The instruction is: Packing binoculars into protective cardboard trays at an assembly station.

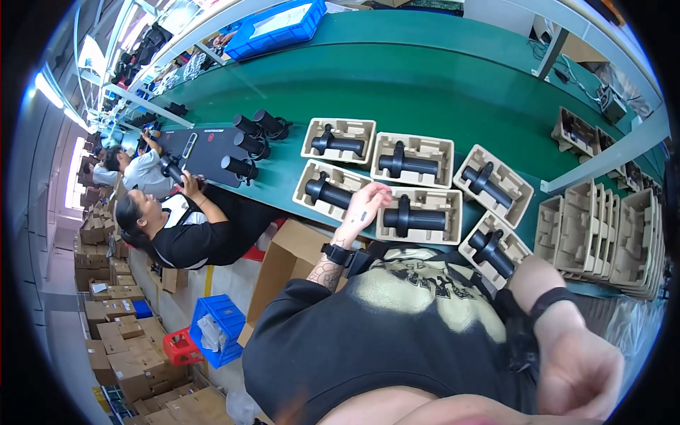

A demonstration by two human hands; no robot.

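Note:
My left hand (368, 202) hovers between two beige moulded pulp trays, its fingers loosely extended and nothing visible in them. Right of it lies a black handheld device (423, 219), a thick tube with a side part, in its pulp tray (453, 239). To its left, a similar black device (329, 193) rests in another tray. My right hand (579, 372) is raised close to the camera at the lower right, away from the trays. Its fingers curl inward, and whatever they might hold is hidden.
Several more filled trays (414, 157) stand on the green bench (425, 78). Stacked pulp trays (588, 227) occupy the right. Upright black devices (248, 145) stand left, near a co-worker (177, 219) holding one. An open carton (290, 251) and blue crate (216, 329) are lower left.

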